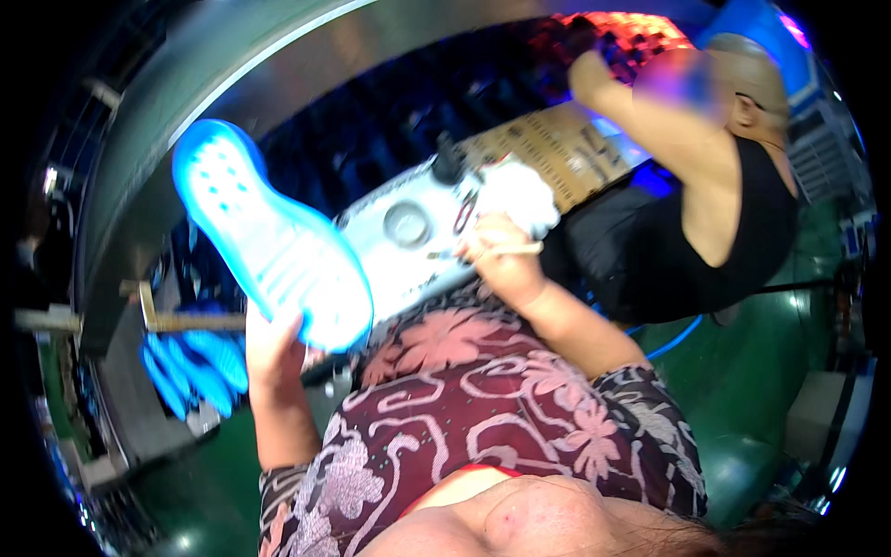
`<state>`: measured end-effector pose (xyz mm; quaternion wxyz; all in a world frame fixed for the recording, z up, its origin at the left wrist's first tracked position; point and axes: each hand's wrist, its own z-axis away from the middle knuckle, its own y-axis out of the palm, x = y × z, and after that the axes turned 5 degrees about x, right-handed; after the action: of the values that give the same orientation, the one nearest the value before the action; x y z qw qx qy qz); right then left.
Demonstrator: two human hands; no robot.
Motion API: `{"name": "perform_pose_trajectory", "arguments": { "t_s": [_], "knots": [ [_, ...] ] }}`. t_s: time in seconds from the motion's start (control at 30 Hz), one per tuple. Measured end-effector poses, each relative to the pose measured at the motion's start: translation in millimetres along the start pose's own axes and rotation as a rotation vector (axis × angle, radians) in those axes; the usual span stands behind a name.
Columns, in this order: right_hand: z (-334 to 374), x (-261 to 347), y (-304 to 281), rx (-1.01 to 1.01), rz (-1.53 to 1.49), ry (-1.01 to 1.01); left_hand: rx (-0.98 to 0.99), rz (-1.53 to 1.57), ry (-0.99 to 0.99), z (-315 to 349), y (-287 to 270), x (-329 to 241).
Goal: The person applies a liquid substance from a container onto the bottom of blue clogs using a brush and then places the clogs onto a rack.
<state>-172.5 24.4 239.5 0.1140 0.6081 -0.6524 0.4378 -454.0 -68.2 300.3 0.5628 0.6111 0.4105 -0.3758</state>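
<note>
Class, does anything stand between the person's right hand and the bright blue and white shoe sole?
Nothing visible does. Between the right hand, holding a thin tan-handled tool, and the sole in the left hand, only the white work surface shows; its round grey dish lies farther out.

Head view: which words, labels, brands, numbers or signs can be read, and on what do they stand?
None can be read.
Cardboard: rows of dark print, too small and blurred.
White board: dark marks along its edges, too blurred.
Sole in the left hand: no lettering discernible.
</note>
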Motion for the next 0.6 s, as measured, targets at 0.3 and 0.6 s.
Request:
{"name": "perform_pose_trajectory", "arguments": {
  "t_s": [0.3, 0.6],
  "knots": [
    [43.9, -0.8, -25.1, -0.209, 0.006, 0.195, 0.792, -0.129, -0.122, -161.9, 157.2, -27.5],
    [47.2, -10.6, -18.7, -0.248, -0.154, 0.442, 0.587, 0.397, 0.022, -245.3, 250.7, -51.6]
  ]
}}
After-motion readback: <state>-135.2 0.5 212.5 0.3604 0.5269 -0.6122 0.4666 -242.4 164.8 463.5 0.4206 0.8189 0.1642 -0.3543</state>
